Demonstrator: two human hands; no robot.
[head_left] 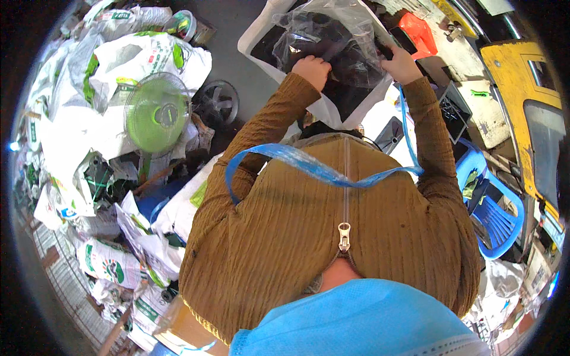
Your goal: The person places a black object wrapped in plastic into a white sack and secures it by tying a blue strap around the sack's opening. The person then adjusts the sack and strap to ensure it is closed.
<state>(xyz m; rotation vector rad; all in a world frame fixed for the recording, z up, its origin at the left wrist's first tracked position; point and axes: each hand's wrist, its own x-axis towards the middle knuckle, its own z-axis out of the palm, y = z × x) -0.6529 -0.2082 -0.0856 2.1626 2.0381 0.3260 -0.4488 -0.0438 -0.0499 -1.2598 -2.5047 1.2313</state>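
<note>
A large white sack point(252, 44) stands open in front of me, with dark flat pieces inside it. A crumpled clear plastic bag point(362, 56) lies in its mouth. Over the sack's left part, my left hand point(313, 72) reaches in with curled fingers against the plastic; what they hold is hidden. My right hand point(404, 65) is closed at the sack's right rim, its thumb beside the clear bag. Just beyond those fingers sits a dark flat rectangular piece point(404, 40). A blue plastic strip point(309, 166) loops across my front from the left arm to the right forearm.
At left are heaped white sacks point(113, 267), a green fan point(157, 113) and a round black part point(218, 102). On the right stand a blue plastic chair point(499, 219), a red-orange bag point(418, 35), a dark framed panel point(454, 113) and a yellow machine body point(516, 77).
</note>
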